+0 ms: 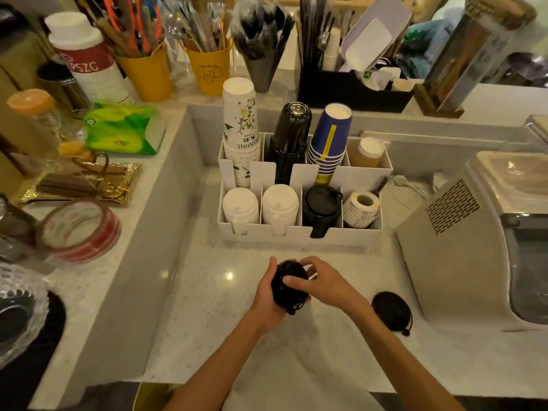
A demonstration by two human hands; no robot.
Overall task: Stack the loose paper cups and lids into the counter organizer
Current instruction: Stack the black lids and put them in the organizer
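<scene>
Head view: your left hand [267,295] cradles a small stack of black lids [289,287] at 6 o'clock while your right hand [318,281] pinches its top; they look light, slippery plastic, so grip the rims.

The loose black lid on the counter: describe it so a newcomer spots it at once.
Start at the white organizer in the middle of the marble counter, then look nearer and rightward, beside the beige machine. The loose black lid lies there flat and alone, right of both hands; the other black lids are held between the left hand and right hand.
</scene>
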